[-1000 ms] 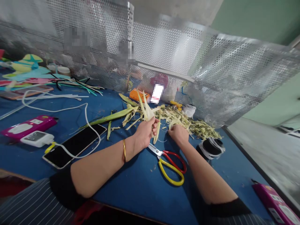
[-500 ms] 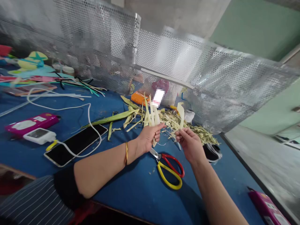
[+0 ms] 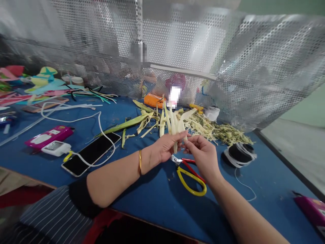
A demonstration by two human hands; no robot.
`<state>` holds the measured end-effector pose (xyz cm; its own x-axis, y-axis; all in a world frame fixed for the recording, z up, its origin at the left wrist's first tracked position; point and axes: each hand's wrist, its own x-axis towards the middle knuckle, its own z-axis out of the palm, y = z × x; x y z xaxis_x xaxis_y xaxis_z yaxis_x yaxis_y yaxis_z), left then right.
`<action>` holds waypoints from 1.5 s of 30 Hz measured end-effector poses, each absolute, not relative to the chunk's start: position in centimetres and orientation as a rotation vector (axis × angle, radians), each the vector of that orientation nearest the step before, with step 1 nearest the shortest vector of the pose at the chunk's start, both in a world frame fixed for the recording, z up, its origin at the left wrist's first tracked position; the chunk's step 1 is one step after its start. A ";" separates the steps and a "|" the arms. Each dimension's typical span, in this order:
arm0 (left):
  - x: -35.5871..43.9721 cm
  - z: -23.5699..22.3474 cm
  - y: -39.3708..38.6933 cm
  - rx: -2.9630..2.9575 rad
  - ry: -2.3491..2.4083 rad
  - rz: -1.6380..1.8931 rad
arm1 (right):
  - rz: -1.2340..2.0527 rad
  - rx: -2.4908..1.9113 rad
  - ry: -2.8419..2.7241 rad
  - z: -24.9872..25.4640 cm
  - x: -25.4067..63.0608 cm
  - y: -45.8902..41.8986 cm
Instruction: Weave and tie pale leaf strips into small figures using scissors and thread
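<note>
My left hand [image 3: 169, 146] is closed around a small bunch of pale corn husk strips [image 3: 173, 122], which stand up from the fist. My right hand [image 3: 203, 152] pinches a single wider husk piece [image 3: 186, 117] at its lower end, right against the bunch, so the two hands nearly touch. Below them on the blue table lie scissors [image 3: 191, 184] with one yellow and one red handle; their blades are partly under my hands. Behind, long green husks [image 3: 127, 124] and a heap of shredded husk [image 3: 203, 125] spread over the table.
A spool of white thread [image 3: 240, 155] stands at the right. On the left lie a phone [image 3: 91, 154], a white cable, a magenta device [image 3: 49, 137] and coloured strips [image 3: 45, 84]. An orange item [image 3: 154, 100] sits by the perforated metal screen [image 3: 182, 47] at the back.
My right hand has moved left, bringing its husk piece from apart to up against the bunch in my left hand. The view has shifted slightly.
</note>
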<state>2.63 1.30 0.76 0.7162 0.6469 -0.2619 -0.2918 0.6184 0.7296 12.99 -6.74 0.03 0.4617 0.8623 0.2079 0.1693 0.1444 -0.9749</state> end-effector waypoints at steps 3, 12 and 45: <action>2.8 0.8 1.0 0.713 0.543 0.586 | 0.681 -1.356 -1.006 0.0 12.9 -6.6; 3.0 0.6 1.2 0.724 0.465 0.538 | 0.688 -1.369 -1.130 -0.4 13.4 -6.4; 3.1 1.5 1.0 0.561 0.516 0.700 | 0.888 -1.406 -1.006 -0.1 12.6 -6.9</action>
